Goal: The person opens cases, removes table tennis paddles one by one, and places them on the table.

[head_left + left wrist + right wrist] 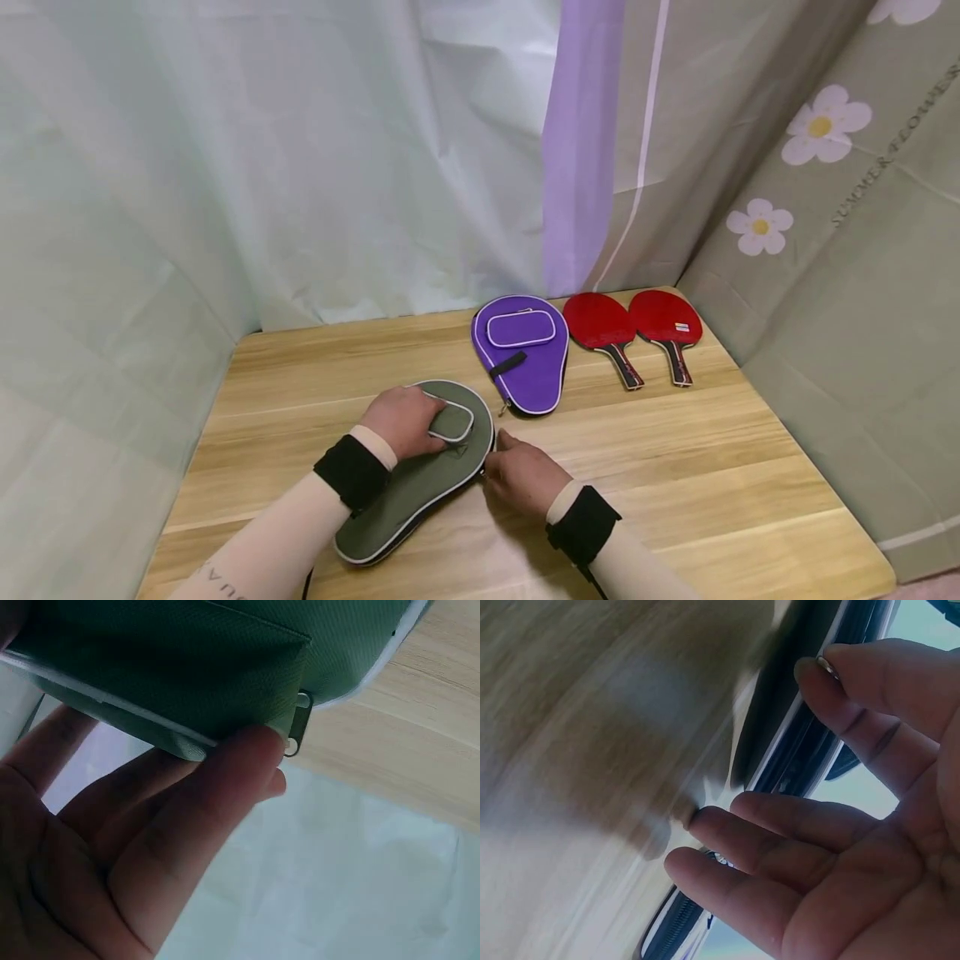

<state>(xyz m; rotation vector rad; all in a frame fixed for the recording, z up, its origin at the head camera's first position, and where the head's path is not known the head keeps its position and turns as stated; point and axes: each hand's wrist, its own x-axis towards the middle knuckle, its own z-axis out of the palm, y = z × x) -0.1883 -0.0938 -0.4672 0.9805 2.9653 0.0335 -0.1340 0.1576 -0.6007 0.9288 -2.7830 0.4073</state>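
Note:
A grey-green table tennis bat case (408,504) with white piping lies on the table, its narrow end toward the front. My left hand (405,422) grips the small raised pocket (453,423) on its wide part. In the left wrist view, a fingertip presses the pocket's corner beside a metal zipper pull (299,726). At the case's right edge, my right hand (527,477) pinches a small metal zipper pull (827,667) between thumb and forefinger. Its other fingers reach past the dark zipper band (799,739), spread and slightly bent.
A purple bat case (528,367) with a pocket and a black strap lies at the back of the wooden table (300,367). Right of it are two red bats (600,321), handles toward the front. Curtains (337,167) hang behind and at both sides.

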